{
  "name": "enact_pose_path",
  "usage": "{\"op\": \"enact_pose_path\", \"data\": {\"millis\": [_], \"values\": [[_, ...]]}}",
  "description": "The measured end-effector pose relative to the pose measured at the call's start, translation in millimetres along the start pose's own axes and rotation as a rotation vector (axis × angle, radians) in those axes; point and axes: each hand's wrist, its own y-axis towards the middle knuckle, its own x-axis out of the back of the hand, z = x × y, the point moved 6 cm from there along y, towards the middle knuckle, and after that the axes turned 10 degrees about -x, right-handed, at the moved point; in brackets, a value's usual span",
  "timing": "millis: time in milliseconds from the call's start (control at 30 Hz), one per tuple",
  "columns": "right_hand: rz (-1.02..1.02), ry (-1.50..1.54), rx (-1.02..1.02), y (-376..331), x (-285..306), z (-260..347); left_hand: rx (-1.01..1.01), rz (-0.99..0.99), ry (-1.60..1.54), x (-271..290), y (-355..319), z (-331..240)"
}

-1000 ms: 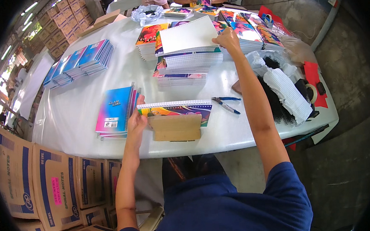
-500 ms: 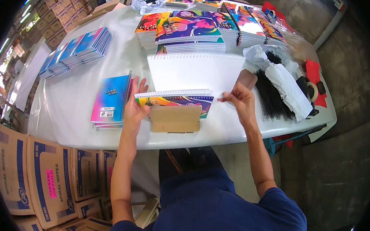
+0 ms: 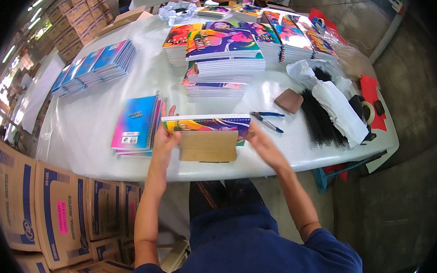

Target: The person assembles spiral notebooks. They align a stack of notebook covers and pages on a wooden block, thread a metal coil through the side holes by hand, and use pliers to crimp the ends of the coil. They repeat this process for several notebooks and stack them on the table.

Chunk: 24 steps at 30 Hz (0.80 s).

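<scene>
An unbound notebook stands on its long edge near the table's front, its punched white edge up and its colourful cover facing me. A plain cardboard piece stands against it on my side. My left hand grips the notebook's left end, thumb in front and some fingers raised behind. At the right end my right hand, blurred by motion, closes on the edge. Left of the left hand lies a small pile of blue and pink spiral notebooks. Beyond the held notebook rises a stack of colourful unbound notebooks.
Two pens and a brown block lie to the right. Beside them are black spiral coils, white wrapping and a tape roll. Blue notebook stacks stand far left; cartons fill the lower left.
The raised white sheets behind the held notebook are gone from there, uncovering the pens. My right hand has moved left to the notebook's end. The left hand keeps its hold.
</scene>
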Motion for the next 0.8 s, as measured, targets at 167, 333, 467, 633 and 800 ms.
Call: {"op": "enact_pose_path", "data": {"millis": [167,333,467,633,800], "values": [[-0.073,-0.374,0.088,5,-2,-22,0.037,0.0,0.084,1,-8,6],[-0.743,-1.083,0.036,38,149,-20,-0.056,-0.211,0.073,33,-12,-13],[-0.966,-1.466,-0.171,45,180,-57,-0.06,-0.2,0.143,21,-10,-19],[-0.744,-1.08,-0.175,56,186,-60,-0.06,-0.217,0.117,29,-23,-14],[-0.925,-1.524,-0.334,41,225,-41,-0.086,-0.296,0.128,40,-26,-37]]}}
